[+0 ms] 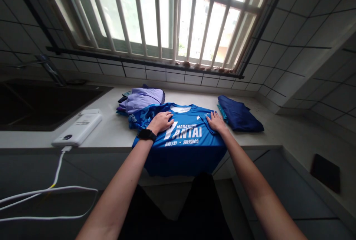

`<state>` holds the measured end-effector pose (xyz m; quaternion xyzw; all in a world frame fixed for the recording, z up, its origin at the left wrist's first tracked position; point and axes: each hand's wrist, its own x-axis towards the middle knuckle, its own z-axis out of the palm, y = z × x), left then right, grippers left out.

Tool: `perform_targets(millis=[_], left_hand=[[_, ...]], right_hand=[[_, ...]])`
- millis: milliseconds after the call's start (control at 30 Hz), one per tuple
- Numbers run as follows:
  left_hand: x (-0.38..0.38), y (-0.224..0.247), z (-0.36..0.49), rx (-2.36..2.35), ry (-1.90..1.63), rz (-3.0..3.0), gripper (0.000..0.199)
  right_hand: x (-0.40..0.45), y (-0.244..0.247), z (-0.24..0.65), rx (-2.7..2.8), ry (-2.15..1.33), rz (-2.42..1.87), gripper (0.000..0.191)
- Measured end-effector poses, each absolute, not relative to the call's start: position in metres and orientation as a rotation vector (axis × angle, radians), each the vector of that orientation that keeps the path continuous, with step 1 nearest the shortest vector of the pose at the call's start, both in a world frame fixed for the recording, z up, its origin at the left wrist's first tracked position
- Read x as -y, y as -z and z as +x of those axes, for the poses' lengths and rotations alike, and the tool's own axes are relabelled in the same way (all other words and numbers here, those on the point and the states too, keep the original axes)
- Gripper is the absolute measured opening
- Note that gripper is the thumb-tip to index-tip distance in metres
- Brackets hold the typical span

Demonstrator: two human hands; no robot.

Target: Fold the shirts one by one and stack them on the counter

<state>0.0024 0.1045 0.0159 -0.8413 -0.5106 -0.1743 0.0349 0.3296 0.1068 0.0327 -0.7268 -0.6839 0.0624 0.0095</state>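
A blue T-shirt (182,151) with white "Marathon Yantai" lettering lies front up on the white counter (111,136). Its collar points toward the window, and its lower part hangs over the counter's front edge. My left hand (161,122), with a black watch on the wrist, rests flat on the shirt's left shoulder area, fingers stretched out. On the other side my right hand (216,122) lies with fingers apart over the sleeve, which is folded inward onto the chest. The left sleeve spreads outward beside a pile of clothes (144,99), lavender on top.
Folded dark blue clothing (239,114) lies at the right. A white power bank (79,127) with a plugged-in cable (58,169) sits at the left, near the dark sink (55,121) and tap (51,69). A barred window (167,17) is behind. A dark flat object (325,172) lies far right.
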Motion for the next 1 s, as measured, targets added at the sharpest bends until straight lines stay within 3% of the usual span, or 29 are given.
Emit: perform_targets(millis=[367, 500, 1000], left_hand=[[-0.099, -0.023, 0.004, 1.591, 0.469, -2.571, 0.047], [-0.1, -0.021, 0.003, 1.574, 0.489, -2.572, 0.045], [-0.1, -0.022, 0.002, 1.583, 0.439, -2.587, 0.049]], right_hand=[[-0.097, -0.053, 0.308, 2.134, -0.129, -2.24, 0.068], [-0.086, -0.046, 0.287, 2.295, -0.177, -2.056, 0.069], [-0.091, -0.027, 0.288, 2.262, -0.241, -2.055, 0.07]])
